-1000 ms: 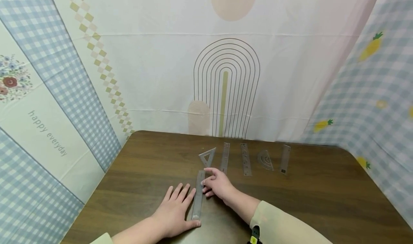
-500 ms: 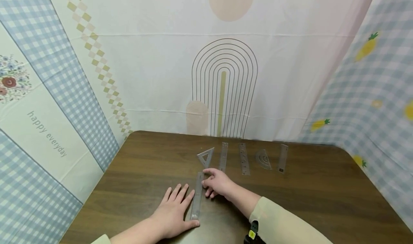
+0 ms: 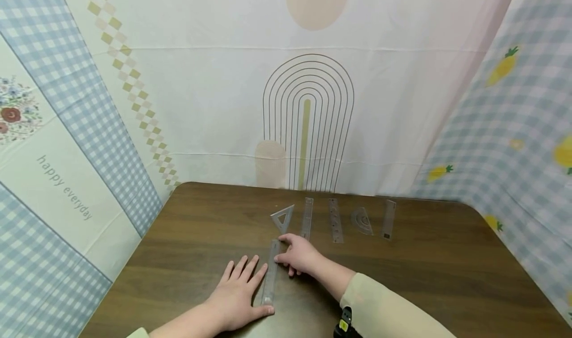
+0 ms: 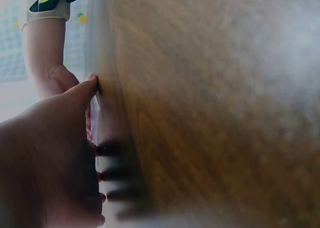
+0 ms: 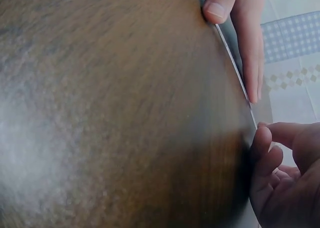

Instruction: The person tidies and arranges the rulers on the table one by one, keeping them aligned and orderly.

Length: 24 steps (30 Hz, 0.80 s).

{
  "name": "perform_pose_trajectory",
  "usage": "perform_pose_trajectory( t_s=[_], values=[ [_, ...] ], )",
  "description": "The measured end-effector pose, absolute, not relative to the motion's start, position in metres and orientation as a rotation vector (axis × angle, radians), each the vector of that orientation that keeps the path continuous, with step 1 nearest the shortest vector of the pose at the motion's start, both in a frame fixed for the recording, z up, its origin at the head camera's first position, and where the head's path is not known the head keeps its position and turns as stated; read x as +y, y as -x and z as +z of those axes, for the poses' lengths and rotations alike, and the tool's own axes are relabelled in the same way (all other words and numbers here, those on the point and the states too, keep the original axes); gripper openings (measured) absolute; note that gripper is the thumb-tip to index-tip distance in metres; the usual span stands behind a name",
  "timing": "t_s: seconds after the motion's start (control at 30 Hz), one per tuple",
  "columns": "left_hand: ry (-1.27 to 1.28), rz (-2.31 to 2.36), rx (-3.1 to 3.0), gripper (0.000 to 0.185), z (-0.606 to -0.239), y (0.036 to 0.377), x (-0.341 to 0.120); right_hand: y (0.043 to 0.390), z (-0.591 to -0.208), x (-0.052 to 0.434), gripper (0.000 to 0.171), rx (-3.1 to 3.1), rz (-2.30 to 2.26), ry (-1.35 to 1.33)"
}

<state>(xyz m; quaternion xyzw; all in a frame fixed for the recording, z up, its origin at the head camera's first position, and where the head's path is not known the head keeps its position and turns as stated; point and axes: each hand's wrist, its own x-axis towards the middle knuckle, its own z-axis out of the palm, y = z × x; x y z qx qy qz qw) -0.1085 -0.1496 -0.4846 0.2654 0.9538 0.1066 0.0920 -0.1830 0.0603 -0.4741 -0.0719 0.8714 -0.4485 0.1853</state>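
A long clear ruler (image 3: 269, 273) lies near the table's (image 3: 424, 273) front edge — left hand (image 3: 237, 294) flat, fingers straight beside it, thumb touching its near end; right hand (image 3: 298, 255) pinches its far end with curled fingers.

Both forearms reach forward from cream sleeves, converging near the middle. The left hand (image 3: 239, 296) lies flat, palm down, fingers straight and slightly spread, pointing away from the body, thumb stretched out to the right. The right hand (image 3: 298, 254) sits just ahead of it, wrist angled inward to the left, fingers curled with the tips pointing left and the thumb drawn close to the forefinger
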Motion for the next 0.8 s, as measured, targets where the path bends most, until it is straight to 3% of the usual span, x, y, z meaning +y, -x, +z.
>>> perform_pose_trajectory(
  t_s=[0.8],
  values=[
    [-0.815,0.276,2.885,0.099,-0.488,0.108,-0.147,0.18,-0.477,0.056,0.064,2.624,-1.025,0.19]
  ],
)
